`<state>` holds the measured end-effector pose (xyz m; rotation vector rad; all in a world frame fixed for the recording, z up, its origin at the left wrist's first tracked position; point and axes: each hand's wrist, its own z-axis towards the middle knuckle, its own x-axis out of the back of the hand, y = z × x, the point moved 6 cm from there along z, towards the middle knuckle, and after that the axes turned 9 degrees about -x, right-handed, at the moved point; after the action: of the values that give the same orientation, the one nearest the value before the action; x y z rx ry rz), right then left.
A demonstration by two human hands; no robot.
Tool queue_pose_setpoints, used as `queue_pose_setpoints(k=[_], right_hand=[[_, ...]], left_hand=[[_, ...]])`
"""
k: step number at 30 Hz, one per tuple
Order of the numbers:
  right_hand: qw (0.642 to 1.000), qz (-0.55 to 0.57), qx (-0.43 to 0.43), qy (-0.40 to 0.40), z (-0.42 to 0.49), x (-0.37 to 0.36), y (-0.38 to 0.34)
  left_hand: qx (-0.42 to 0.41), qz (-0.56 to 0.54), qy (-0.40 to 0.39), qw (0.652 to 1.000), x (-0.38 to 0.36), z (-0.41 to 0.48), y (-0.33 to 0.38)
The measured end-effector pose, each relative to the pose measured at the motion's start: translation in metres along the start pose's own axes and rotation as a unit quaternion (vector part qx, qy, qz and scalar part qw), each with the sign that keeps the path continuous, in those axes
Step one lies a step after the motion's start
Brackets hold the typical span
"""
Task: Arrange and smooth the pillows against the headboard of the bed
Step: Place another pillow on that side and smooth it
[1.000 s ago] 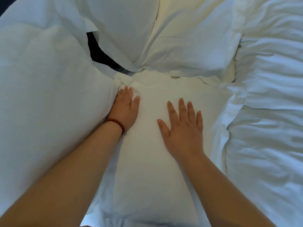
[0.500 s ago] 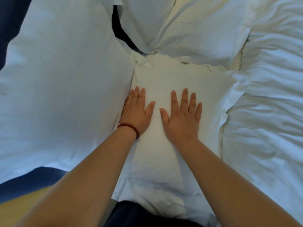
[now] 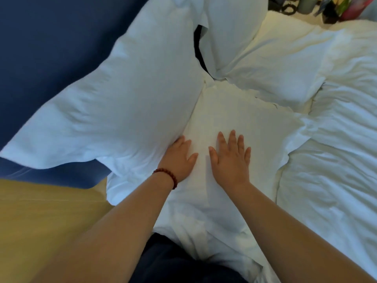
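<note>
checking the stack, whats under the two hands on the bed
Both the left hand and right hand lie flat on a white pillow. Its left edge tucks under the big pillow. What lies beneath the pressed pillow is covered.

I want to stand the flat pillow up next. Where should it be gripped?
Probably by the two long side edges of the flat pillow, one hand per side, coming from the near end. It lies lengthwise toward the person, and both hands, left and right, rest open on it.

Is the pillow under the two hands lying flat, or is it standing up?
Lying flat. The pillow lies on the bed, with the left hand and right hand pressed palm-down on its top face, fingers spread.
</note>
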<state>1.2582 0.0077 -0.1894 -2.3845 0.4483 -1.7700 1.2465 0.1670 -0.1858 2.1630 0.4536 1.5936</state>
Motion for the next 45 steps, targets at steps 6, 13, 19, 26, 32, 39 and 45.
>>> queue_pose_setpoints(k=[6,13,19,26,32,39,45], right_hand=[[0.978,0.115,0.169,0.041,-0.014,0.042,-0.078],[0.884,0.132,0.431,0.125,-0.045,0.088,-0.198],[0.794,0.061,0.58,0.169,-0.058,0.105,-0.27],[0.813,-0.008,0.544,0.207,-0.013,0.113,-0.276],[0.726,-0.003,0.653,0.213,-0.062,0.098,-0.292],[0.716,-0.024,0.67,0.195,-0.054,0.081,-0.296],[0.78,0.0,0.587,0.216,-0.021,0.107,-0.291]], left_hand=[[-0.038,-0.016,0.269,0.962,0.095,-0.083,0.012],[-0.064,0.092,0.391,0.913,0.177,-0.125,-0.011],[0.02,0.112,0.408,0.906,0.22,-0.141,-0.051],[0.133,-0.049,0.376,0.916,0.211,-0.153,-0.083],[0.285,-0.512,0.363,0.724,0.172,-0.167,-0.11],[0.194,-0.791,0.294,0.5,0.152,-0.168,-0.106],[0.283,-0.692,0.391,0.536,0.154,-0.179,-0.133]])
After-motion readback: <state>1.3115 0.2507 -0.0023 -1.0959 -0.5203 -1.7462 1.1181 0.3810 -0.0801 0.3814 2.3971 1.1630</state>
